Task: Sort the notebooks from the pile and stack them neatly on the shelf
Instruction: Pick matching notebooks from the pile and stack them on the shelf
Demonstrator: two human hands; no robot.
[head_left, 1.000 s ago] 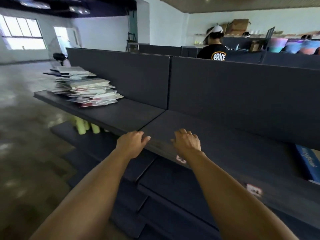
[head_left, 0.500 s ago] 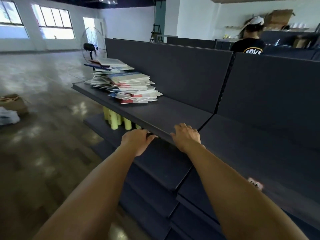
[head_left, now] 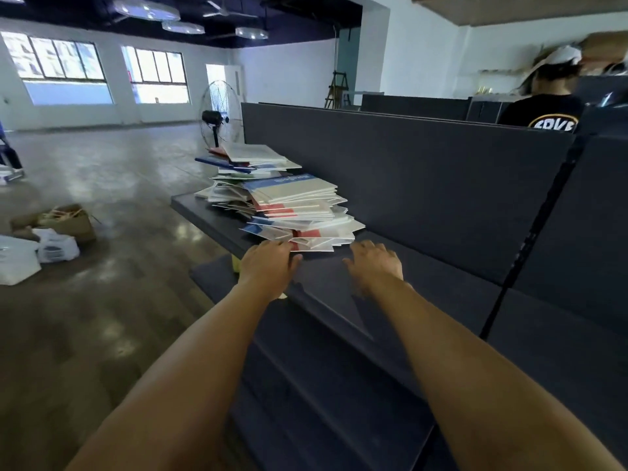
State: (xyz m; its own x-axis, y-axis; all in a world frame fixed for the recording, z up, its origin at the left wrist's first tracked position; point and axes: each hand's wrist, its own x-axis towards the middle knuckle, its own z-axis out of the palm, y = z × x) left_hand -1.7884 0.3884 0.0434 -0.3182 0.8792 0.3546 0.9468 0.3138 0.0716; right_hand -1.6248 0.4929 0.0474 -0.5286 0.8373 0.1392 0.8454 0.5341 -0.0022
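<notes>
Loose pile [head_left: 285, 198] on the top shelf [head_left: 390, 277], both hands reaching in.

Notebooks fanned out and crooked, lowest ones jutting past the rest, near the shelf's front edge. Left hand [head_left: 266, 266] touching the bottom covers at the near corner, fingers relaxed, grasping nothing yet; right hand [head_left: 373, 263] spread flat just beside the pile, holding nothing. Risk, as a judgement: pulling from the bottom could slide the whole heap off the edge to the floor. Brown bag [head_left: 66, 220] on the floor with sticks inside; white plastic bag [head_left: 56, 248] beside, contents hidden.
</notes>
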